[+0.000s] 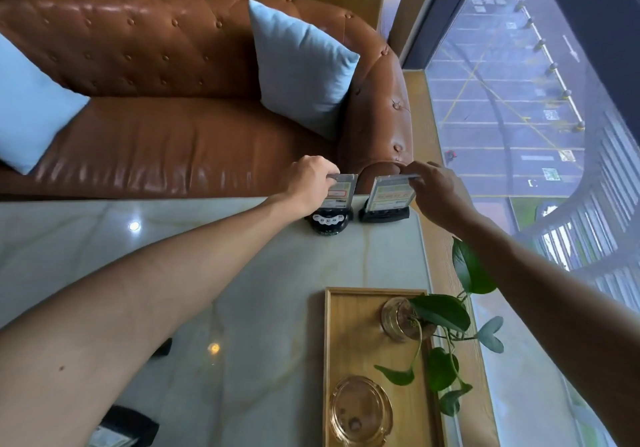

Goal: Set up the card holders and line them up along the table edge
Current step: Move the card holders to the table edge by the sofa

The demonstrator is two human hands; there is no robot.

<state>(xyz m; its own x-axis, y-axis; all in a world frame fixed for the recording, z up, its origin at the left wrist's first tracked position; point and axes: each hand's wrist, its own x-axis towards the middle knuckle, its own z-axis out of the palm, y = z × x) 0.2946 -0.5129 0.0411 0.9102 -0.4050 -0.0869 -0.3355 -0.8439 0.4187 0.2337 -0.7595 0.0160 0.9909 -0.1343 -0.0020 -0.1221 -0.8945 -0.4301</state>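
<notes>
- Booth by a big window: pale marble-look table (242,290), brown tufted leather sofa (156,82) beyond it, car park visible outside.
- Near edge, bottom left: a dark object (133,422), partly cropped; can't identify.
- Near right: wooden tray (349,342) holding a glass ashtray (360,408) and a pothos cutting in a glass jar (401,318).
- Far right corner of table: two card holders standing upright, just beside each other, close to the far edge.
- Left hand (308,183) pinches the top edge of the left card holder (341,193); this one sits on a round black base with buttons.
- Right hand (436,190) pinches the top edge of the right card holder (388,197), on a flat rectangular black base.
- Step looks like final alignment. Slide the bases rather than tilt from the top, since a top grip levers them over.
- Square both faces to the far edge, keep the gap small and even, release one at a time.
- Far: two light-blue cushions (301,65) on the sofa.
</notes>
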